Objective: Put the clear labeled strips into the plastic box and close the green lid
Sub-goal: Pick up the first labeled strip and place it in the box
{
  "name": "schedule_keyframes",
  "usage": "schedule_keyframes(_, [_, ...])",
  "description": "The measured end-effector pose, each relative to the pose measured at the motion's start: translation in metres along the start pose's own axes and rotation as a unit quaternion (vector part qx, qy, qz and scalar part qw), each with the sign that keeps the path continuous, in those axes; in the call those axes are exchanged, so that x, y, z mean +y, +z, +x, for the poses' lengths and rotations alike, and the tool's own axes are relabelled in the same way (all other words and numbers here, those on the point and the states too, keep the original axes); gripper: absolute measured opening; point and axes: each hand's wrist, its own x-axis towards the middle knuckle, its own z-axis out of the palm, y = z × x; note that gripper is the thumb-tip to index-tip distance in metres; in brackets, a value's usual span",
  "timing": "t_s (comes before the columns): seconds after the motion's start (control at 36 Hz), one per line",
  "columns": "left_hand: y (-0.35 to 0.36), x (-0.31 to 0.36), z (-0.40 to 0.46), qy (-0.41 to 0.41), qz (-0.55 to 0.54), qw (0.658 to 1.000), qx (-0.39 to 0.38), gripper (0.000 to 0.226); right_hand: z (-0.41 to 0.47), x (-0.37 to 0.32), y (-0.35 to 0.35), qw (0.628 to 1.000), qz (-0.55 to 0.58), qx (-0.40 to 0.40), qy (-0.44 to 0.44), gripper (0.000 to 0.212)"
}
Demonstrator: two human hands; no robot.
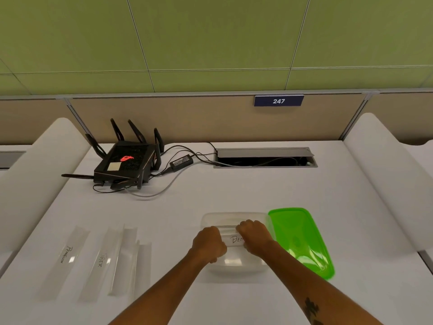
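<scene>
A clear plastic box (232, 215) stands on the white table near its front. Over the box, my left hand (208, 243) and my right hand (254, 236) are both shut on one clear labeled strip (235, 239), holding it by its two ends; handwriting shows between the hands. The green lid (302, 240) lies off the box, flat on the table, touching its right side. Several more clear strips lie to the left, among them one marked "Penguin" (66, 256) and one marked "Tiger" (102, 260).
A black router (126, 163) with antennas and its cables sit at the back left. A cable hatch (264, 158) is set in the table at the back. Rounded white dividers (42, 170) flank both sides.
</scene>
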Motion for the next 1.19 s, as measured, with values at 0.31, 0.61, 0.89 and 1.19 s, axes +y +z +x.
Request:
schedule_keyframes(0.31, [0.006, 0.001, 0.003, 0.002, -0.024, 0.999, 0.031, 0.038, -0.002, 0.0, 0.003, 0.999, 0.019, 0.027, 0.021, 0.029])
schedule_keyframes(0.61, [0.011, -0.003, 0.006, 0.024, -0.037, 0.997, 0.057, 0.041, -0.004, -0.005, -0.005, 0.998, 0.028, 0.032, 0.048, 0.026])
schedule_keyframes(0.89, [-0.025, -0.026, -0.011, 0.081, -0.124, 0.97, 0.193, 0.035, -0.003, -0.025, -0.029, 0.967, 0.111, 0.218, 0.074, 0.028])
schedule_keyframes(1.19, [-0.08, -0.133, -0.008, 0.029, -0.143, 0.954, 0.261, 0.016, 0.002, -0.12, -0.068, 0.908, 0.183, 0.377, -0.021, 0.02])
